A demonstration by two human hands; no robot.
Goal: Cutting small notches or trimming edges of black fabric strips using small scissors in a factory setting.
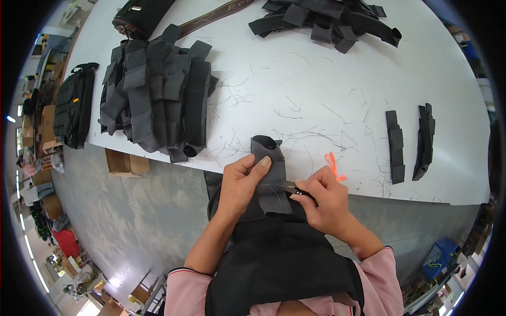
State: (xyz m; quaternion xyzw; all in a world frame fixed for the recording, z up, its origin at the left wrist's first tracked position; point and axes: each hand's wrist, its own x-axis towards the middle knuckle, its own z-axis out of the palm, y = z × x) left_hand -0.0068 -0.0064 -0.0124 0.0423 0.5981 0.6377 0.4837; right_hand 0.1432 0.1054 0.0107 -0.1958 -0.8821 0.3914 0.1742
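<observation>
The work looks partway along — cut thread scraps litter the white table, yet a fine pale thread lies across the dark fabric strip being worked. Similar pieces sit in a left pile, a far pile and as two narrow strips at right; which are finished, I cannot tell. The strip hangs over the table's near edge, its upper part pinched under the thumb of the left hand; the right hand grips small snips — their tips at the strip's right side, below that pinch.
</observation>
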